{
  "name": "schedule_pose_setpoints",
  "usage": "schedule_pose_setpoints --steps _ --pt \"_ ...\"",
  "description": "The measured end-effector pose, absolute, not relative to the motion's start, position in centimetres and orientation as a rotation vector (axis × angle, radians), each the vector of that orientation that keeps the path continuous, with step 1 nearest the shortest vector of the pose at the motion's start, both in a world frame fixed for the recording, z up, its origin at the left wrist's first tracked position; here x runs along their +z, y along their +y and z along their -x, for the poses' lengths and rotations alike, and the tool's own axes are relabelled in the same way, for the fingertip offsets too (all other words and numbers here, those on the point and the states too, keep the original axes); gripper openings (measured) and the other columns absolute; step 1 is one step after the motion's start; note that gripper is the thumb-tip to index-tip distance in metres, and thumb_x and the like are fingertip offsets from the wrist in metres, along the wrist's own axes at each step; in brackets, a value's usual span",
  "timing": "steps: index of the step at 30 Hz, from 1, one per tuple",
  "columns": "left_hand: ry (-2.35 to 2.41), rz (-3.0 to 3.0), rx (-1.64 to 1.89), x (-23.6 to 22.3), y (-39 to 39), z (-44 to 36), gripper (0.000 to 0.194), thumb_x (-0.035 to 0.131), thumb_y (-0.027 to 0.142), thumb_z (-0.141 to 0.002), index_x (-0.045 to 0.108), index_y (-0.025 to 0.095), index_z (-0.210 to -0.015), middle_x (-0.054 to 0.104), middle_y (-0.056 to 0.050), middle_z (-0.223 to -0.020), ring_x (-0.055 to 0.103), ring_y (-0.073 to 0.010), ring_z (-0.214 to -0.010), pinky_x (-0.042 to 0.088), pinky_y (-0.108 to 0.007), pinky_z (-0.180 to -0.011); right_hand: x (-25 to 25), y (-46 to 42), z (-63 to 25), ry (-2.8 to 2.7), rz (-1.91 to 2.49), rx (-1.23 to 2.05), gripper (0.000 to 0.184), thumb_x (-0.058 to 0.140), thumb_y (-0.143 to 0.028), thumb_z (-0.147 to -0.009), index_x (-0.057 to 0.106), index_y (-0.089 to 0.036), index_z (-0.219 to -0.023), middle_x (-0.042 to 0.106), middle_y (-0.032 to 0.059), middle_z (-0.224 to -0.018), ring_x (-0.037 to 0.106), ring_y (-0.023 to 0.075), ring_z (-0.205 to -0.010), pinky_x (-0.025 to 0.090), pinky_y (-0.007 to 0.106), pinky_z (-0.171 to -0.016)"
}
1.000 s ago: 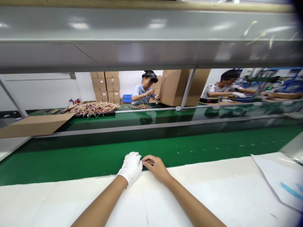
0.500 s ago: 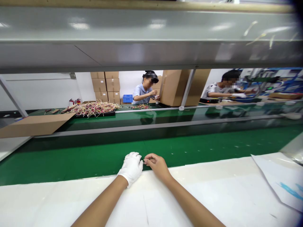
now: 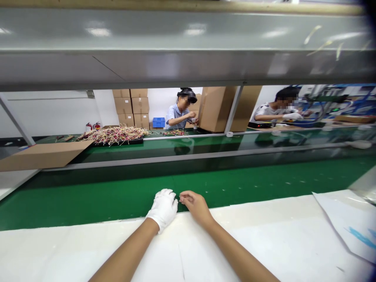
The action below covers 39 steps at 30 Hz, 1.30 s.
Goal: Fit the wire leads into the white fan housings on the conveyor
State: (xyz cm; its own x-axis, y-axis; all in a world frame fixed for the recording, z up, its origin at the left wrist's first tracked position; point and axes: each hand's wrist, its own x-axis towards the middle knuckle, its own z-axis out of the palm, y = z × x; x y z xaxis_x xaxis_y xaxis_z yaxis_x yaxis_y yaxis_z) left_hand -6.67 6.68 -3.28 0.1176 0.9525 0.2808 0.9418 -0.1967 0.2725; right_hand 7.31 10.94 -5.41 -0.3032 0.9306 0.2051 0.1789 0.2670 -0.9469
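My left hand (image 3: 163, 207), in a white glove, rests back upward at the near edge of the green belt (image 3: 117, 196). Its fingers are bent and pressed together, with the tips hidden beneath. Close on its right is my bare right hand (image 3: 193, 203). Thumb and forefinger meet there in a pinch beside the glove, and a small gap shows between the two hands. Whatever either hand holds is too small or too hidden to name. Both wrists lie over the white-covered table edge (image 3: 205, 250).
A loose white sheet (image 3: 346, 219) lies at right. Across the belt are a heap of red-and-cream wired parts (image 3: 117, 134), a cardboard flap (image 3: 47, 154) and a large carton (image 3: 216, 109). Two co-workers, one person (image 3: 178, 113) and another person (image 3: 272, 109), sit opposite. A metal beam (image 3: 176, 66) spans overhead.
My right hand has shifted slightly right, away from the glove; my left hand has stayed put. Pale marks on the near belt have slid left, while a white ring on the far belt has moved right.
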Motion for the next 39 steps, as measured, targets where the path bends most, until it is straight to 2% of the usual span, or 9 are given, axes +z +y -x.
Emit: schedule_pose_setpoints --steps 8,20,32,39 --pt "1.988 -2.301 0.596 -3.53 6.79 6.71 0.032 0.036 0.027 -0.079 0.06 0.016 -0.098 0.054 -0.008 -0.111 0.044 -0.0217 -0.104 0.034 -0.034 -0.091 -5.53 10.73 -7.06 -1.737 1.0 1.113 0.012 0.056 -0.028 -0.069 0.059 -0.017 -0.071 0.065 0.0048 -0.068 0.061 0.0185 -0.067 0.048 0.03 -0.066" --pt "1.983 -2.29 0.585 -3.18 6.65 6.61 0.032 0.036 0.026 -0.079 0.06 0.016 -0.098 0.054 -0.007 -0.11 0.045 -0.0215 -0.104 0.034 -0.034 -0.091 -5.64 10.74 -7.14 -1.835 0.984 1.02 0.012 0.048 -0.024 -0.072 0.057 -0.018 -0.071 0.061 0.0024 -0.063 0.057 0.0164 -0.062 0.045 0.028 -0.06" --pt "2.005 -2.288 0.57 -3.4 6.68 6.66 0.033 0.037 0.026 -0.079 0.059 0.016 -0.101 0.054 -0.007 -0.112 0.043 -0.0214 -0.106 0.034 -0.034 -0.092 -5.26 10.58 -7.02 -1.789 1.018 1.063 0.012 0.055 -0.029 -0.068 0.057 -0.017 -0.07 0.061 0.0028 -0.066 0.057 0.0169 -0.065 0.046 0.029 -0.063" --pt "1.997 -2.295 0.595 -3.41 6.73 6.68 0.033 0.036 0.027 -0.079 0.059 0.015 -0.1 0.054 -0.008 -0.111 0.044 -0.0219 -0.105 0.034 -0.034 -0.092 -5.08 10.4 -7.19 -1.838 0.982 1.055 0.011 0.052 -0.027 -0.071 0.057 -0.018 -0.069 0.061 0.0029 -0.066 0.057 0.0168 -0.065 0.045 0.028 -0.063"
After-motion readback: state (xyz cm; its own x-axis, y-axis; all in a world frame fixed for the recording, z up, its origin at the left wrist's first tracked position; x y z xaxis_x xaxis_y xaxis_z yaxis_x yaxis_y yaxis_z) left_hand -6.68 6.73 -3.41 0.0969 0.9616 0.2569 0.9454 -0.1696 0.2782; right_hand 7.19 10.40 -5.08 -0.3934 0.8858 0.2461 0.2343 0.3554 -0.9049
